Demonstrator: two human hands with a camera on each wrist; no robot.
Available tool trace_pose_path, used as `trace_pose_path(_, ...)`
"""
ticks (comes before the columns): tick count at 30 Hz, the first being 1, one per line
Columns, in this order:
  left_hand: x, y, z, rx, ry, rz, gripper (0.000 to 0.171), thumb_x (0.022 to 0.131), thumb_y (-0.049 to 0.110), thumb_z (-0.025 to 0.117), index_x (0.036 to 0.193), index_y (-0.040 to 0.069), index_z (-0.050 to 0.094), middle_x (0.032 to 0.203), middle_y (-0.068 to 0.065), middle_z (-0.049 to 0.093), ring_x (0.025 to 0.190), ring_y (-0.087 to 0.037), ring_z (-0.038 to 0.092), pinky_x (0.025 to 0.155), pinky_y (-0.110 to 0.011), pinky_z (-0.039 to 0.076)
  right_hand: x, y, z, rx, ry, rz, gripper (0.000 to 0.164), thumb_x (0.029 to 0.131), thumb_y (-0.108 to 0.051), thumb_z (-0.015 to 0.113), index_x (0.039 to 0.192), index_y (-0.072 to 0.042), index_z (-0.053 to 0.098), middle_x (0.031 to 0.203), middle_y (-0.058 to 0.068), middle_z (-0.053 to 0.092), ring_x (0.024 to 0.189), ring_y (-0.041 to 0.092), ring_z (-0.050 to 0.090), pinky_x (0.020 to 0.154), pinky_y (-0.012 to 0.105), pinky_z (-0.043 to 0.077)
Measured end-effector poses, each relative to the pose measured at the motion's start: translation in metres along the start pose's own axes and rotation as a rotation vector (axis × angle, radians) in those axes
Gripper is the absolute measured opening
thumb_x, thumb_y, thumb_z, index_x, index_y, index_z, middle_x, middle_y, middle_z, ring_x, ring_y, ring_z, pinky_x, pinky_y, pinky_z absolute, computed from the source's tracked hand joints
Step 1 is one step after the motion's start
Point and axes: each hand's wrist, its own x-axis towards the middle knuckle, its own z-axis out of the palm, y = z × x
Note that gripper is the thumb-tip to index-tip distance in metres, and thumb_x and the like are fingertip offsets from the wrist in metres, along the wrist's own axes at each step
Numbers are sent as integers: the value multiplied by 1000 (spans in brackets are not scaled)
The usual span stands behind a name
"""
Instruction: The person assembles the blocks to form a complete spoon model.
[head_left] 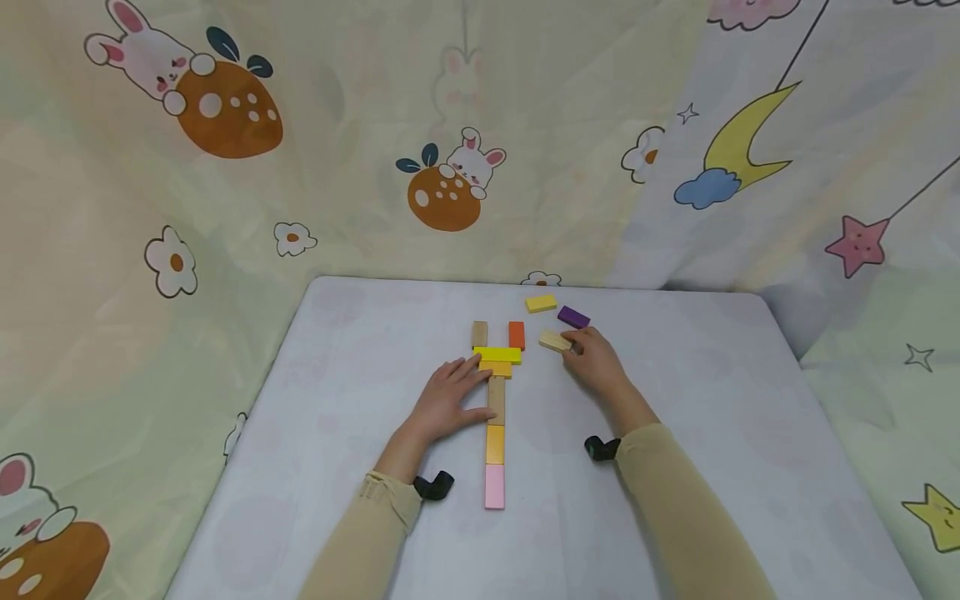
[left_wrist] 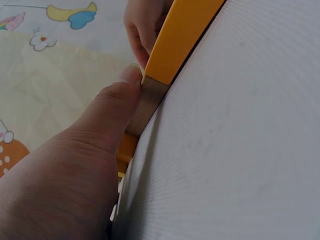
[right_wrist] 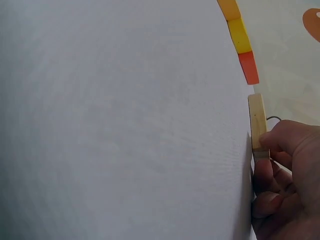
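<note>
A line of flat wooden blocks runs up the table in the head view: pink point(head_left: 494, 487), orange point(head_left: 495, 445), brown point(head_left: 497, 400), then a crosswise orange point(head_left: 497, 367) and a crosswise yellow block point(head_left: 498, 355). Above these stand a tan block point(head_left: 479, 334) and a red block point(head_left: 517, 335), apart from each other. My left hand point(head_left: 448, 400) lies along the line's left side, fingers extended to the crosswise blocks and thumb at the brown block. To the right, my right hand point(head_left: 600, 367) pinches the end of a pale wooden block point(right_wrist: 257, 117), between thumb and fingers.
A loose yellow block point(head_left: 541, 303) and a purple block point(head_left: 573, 317) lie beyond my right hand. The white tabletop point(head_left: 337, 333) ends at a back edge against a patterned cloth point(head_left: 360, 125). Small black devices point(head_left: 434, 486) sit at both wrists.
</note>
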Motion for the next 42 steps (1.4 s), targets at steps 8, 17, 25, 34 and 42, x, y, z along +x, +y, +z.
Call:
trace_pose_path(8, -4, 2, -3, -23, 29, 24, 79, 85, 68, 61, 151, 30, 41, 165, 3, 22, 150, -29, 25, 124, -49, 19, 2, 2, 6, -8, 22, -4, 43, 95, -28, 65, 133, -9, 60, 122, 13, 57, 99, 26, 55, 88, 44, 48)
trace_pose_path(17, -3, 1, -3, 7, 22, 14, 79, 86, 70, 58, 152, 31, 40, 166, 4, 21, 151, -27, 24, 125, -47, 19, 6, -19, 8, 99, 3, 33, 40, 96, -33, 63, 133, -18, 61, 129, 5, 53, 102, 24, 54, 90, 42, 51)
trace_pose_path(25, -3, 1, -4, -1, 26, 31, 79, 86, 70, 58, 151, 30, 41, 165, 2, 24, 150, -28, 26, 124, -48, 20, 21, -58, 13, 41, -64, -51, 37, 97, -31, 64, 132, -19, 62, 124, 5, 54, 97, 24, 54, 83, 35, 53)
trace_pose_path(34, -1, 1, -5, 7, -17, 3, 81, 85, 75, 53, 153, 33, 37, 166, 6, 18, 152, -25, 21, 126, -46, 17, 34, -85, 22, -30, -150, -91, 36, 97, -26, 64, 131, -15, 64, 124, 9, 54, 99, 25, 54, 92, 39, 52)
trace_pose_path(42, -1, -1, -2, 15, -2, 8, 82, 85, 78, 49, 153, 34, 37, 166, 7, 18, 152, -25, 21, 126, -46, 17, 42, -80, 31, -62, -162, -136, 36, 97, -29, 64, 130, -15, 64, 120, 5, 56, 98, 23, 52, 91, 37, 50)
